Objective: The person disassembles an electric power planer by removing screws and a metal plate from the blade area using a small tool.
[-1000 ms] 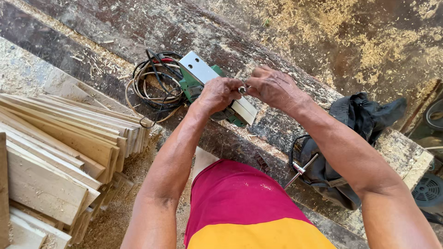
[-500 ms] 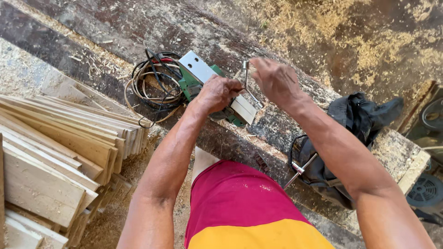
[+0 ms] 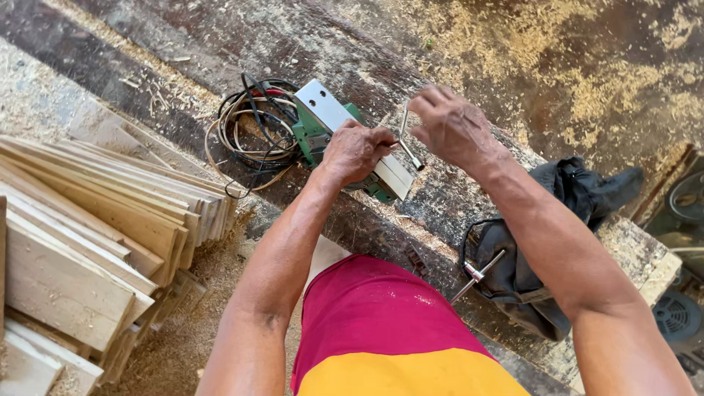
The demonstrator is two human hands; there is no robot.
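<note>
Left hand (image 3: 357,150) curled tight on top of the green power tool (image 3: 323,136), pressing on its green body. Flat silver plate of the tool facing up, tool lying across the dusty wooden counter (image 3: 455,198). Right hand (image 3: 451,126) just beside, up a little, pinching a thin metal wrench (image 3: 407,139) by its top. Wrench bent like a corner, its low end close to the left hand, maybe touching the tool, hard to tell. Tangle of black and pale cords (image 3: 253,132) lying left of the tool, touching it. Dark bag (image 3: 543,242) on the counter at the right, a shiny metal handle (image 3: 477,275) poking out of it. Stack of pale wood boards (image 3: 95,227) down low at the left, well apart from the hands. Sawdust (image 3: 513,44) all over the ground behind. Pink and yellow shorts (image 3: 389,330) at the bottom.
</note>
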